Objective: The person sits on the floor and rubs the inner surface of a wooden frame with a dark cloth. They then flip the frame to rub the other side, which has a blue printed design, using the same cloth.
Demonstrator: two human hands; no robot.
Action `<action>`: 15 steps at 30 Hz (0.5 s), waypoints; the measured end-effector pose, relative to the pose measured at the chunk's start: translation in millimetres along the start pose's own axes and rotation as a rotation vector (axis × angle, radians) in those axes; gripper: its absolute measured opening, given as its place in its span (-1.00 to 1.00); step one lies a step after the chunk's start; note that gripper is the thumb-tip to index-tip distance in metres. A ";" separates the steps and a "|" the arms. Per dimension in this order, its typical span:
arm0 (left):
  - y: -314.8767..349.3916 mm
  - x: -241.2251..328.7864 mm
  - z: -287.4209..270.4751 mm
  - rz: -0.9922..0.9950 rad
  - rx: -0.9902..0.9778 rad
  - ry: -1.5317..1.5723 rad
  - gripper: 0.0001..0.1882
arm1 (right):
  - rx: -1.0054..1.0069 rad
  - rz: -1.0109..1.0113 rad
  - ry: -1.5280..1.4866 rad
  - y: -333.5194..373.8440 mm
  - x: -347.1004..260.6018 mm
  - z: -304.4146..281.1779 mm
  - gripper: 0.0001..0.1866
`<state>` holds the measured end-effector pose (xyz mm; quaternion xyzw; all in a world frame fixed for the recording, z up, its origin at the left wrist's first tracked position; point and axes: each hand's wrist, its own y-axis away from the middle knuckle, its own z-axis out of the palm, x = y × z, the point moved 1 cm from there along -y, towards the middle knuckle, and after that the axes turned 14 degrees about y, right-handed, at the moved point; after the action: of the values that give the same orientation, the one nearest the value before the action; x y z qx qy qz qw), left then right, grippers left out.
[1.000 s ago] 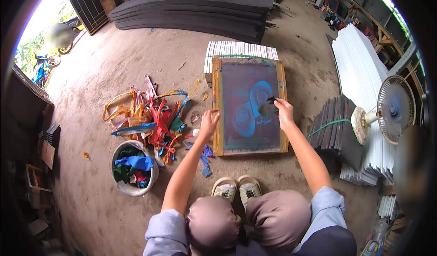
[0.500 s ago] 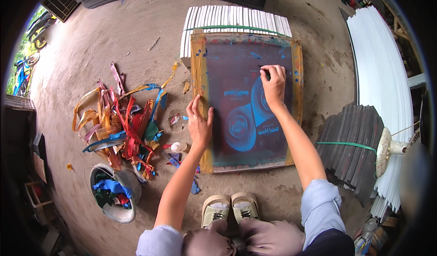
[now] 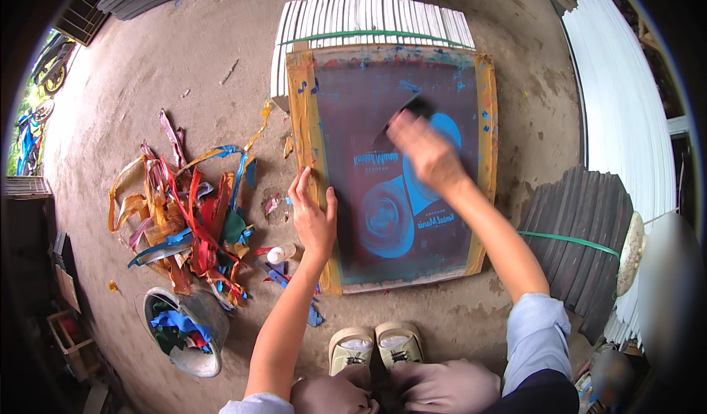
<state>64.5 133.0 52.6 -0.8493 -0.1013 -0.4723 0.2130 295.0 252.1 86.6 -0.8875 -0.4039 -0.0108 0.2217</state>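
A screen printing frame (image 3: 353, 171) leans at a slant, its far end propped on a bundle of white sheets (image 3: 368, 20). Brown tape covers its sides, and blue stencil shapes with mirrored lettering show on the dark mesh. On the taped left edge lies my left hand (image 3: 315, 219), open, fingers stretched out. My right hand (image 3: 427, 152) is over the upper middle of the mesh, closed on a small black flat piece (image 3: 420, 106). Motion smears both that hand and the piece, so its exact kind is unclear.
Left of the frame lies a heap of coloured tape scraps (image 3: 195, 215). A grey bucket of rags (image 3: 213, 355) tilts nearby, with a small white bottle (image 3: 281, 254) beside the frame. At right are strapped dark sheets (image 3: 574, 215) and a tall white stack (image 3: 615, 97).
My right hand has swept left and slightly down across the mesh with the black piece. My left hand stays on the frame's edge. The whole view has shifted a little.
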 end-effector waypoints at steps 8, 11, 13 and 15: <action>0.5 1.4 2.9 -0.023 0.013 -0.003 -0.40 | 0.000 0.015 0.027 2.2 -17.6 10.9 -0.49; 1.3 0.9 6.1 -0.024 0.007 -0.007 -0.40 | 0.063 0.413 0.134 -9.1 25.2 4.8 -0.47; 1.9 -2.6 3.2 -0.010 0.008 -0.037 -0.40 | 0.000 0.360 0.118 -8.2 -17.0 8.2 -0.47; 1.6 0.1 5.0 -0.023 0.005 -0.016 -0.40 | 0.030 0.278 -0.097 15.8 -50.8 15.1 -0.53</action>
<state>69.0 133.9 49.9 -0.8513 -0.1142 -0.4676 0.2089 269.8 212.9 56.9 -0.9310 -0.2872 0.0691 0.2146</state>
